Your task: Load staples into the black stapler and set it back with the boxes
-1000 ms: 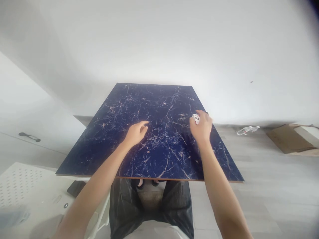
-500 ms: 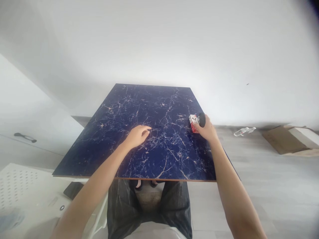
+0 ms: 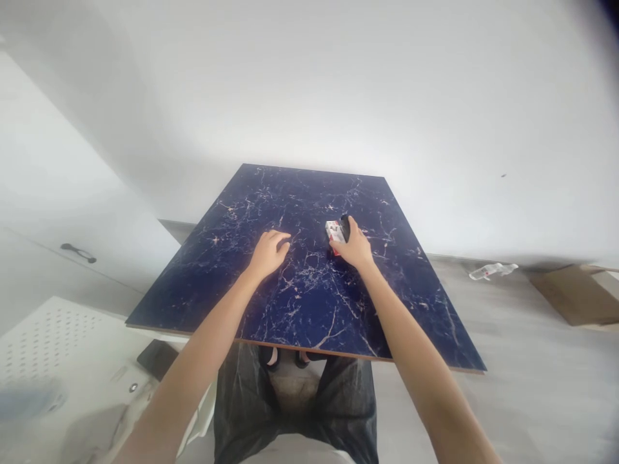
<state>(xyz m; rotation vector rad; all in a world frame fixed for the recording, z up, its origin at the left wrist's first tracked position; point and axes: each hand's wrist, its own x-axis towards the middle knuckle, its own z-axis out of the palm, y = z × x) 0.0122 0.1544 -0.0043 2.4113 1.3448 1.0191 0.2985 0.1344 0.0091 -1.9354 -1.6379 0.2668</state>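
Observation:
My right hand is closed around a small red-and-white box and a black object beside it, over the middle of the blue marbled tabletop. Its fingers cover much of the black object, so I cannot make out its kind. To the left, my left hand holds nothing; thumb and fingers are apart, low over the tabletop. A short gap separates it from the box.
The tabletop's far edge is close to a white wall. On the floor to the right lie a clear plastic bottle and a cardboard box. A white perforated surface with a dark flat object is at lower left.
My right hand has carried the red-and-white box and the black object leftward from the table's right side to near its middle. My left hand's fingers have spread slightly.

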